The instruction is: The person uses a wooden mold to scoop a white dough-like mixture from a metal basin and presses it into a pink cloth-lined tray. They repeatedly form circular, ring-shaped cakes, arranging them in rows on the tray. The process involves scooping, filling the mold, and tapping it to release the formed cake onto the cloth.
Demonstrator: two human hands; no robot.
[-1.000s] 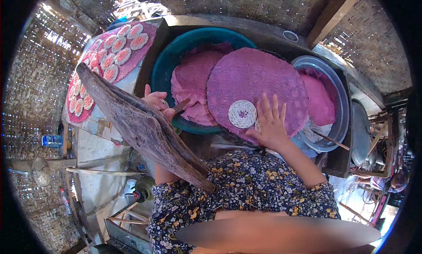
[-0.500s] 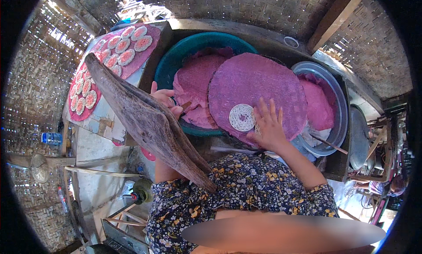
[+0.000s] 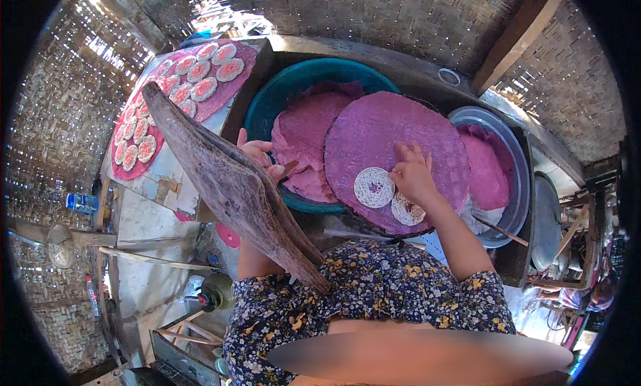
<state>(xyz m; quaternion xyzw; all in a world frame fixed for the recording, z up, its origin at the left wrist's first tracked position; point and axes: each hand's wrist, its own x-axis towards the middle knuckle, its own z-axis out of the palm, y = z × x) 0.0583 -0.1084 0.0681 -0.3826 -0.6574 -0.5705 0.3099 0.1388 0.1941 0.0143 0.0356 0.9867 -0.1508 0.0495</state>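
Observation:
My left hand (image 3: 257, 152), partly hidden by a long weathered wooden piece (image 3: 220, 186) with a lengthwise slot, grips a brown stick-like tool (image 3: 290, 166). My right hand (image 3: 414, 179), fingers bent into a pinch, is over a round pink mesh sheet (image 3: 394, 119); what lies between the fingertips is unclear. Two white lacy discs sit on that sheet: one (image 3: 374, 188) left of my hand, another (image 3: 406, 214) partly under it. The sheet rests across a teal basin (image 3: 264, 106) holding pink material (image 3: 300, 139) and a grey basin (image 3: 507, 152) with more pink material and a stick (image 3: 501, 229).
At upper left a board (image 3: 167, 189) carries a pink sheet with several pink-centred white discs (image 3: 200, 72). Woven bamboo walls (image 3: 414, 19) and a wooden post (image 3: 507, 52) surround the worktop. A large lid (image 3: 544, 232) leans at right. Another person (image 3: 594, 296) is partly visible far right.
My right hand's spread fingers have bent and lifted slightly from the sheet, uncovering more of the second lacy disc. The scene has shifted a little downward in the view.

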